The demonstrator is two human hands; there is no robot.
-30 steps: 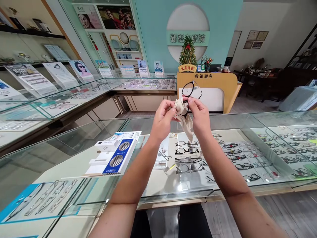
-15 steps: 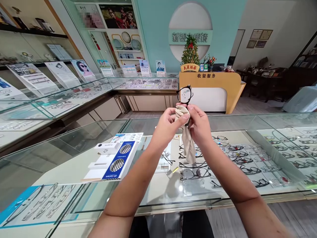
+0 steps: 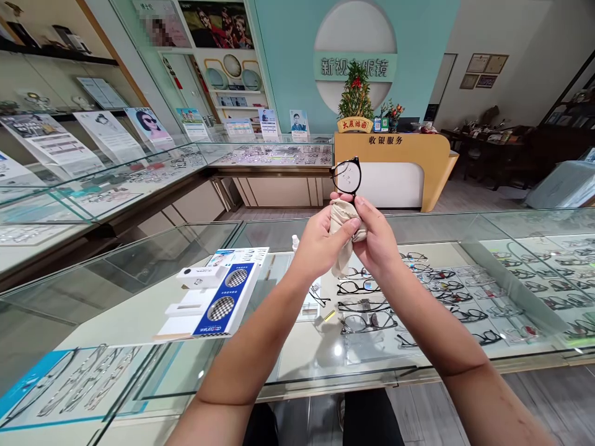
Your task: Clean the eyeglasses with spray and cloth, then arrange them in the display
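A pair of black-framed glasses (image 3: 347, 176) is held upright in front of me above the glass counter (image 3: 260, 248). One lens sticks up free; the lower one is wrapped in a beige cleaning cloth (image 3: 343, 232). My left hand (image 3: 318, 243) is closed round the cloth, thumb pressed on it. Pinching the glasses through the cloth from the right is my right hand (image 3: 376, 238). The cloth's tail hangs down between my wrists.
Rows of glasses (image 3: 367, 303) lie inside the glass showcase below my hands. White and blue boxes (image 3: 214, 297) sit on the counter at left. More showcases run along the left wall; a yellow cashier desk (image 3: 400, 167) stands behind.
My hands have bunched the cloth more tightly over the lower lens and moved slightly down. The glasses have turned, so one lens now faces me squarely.
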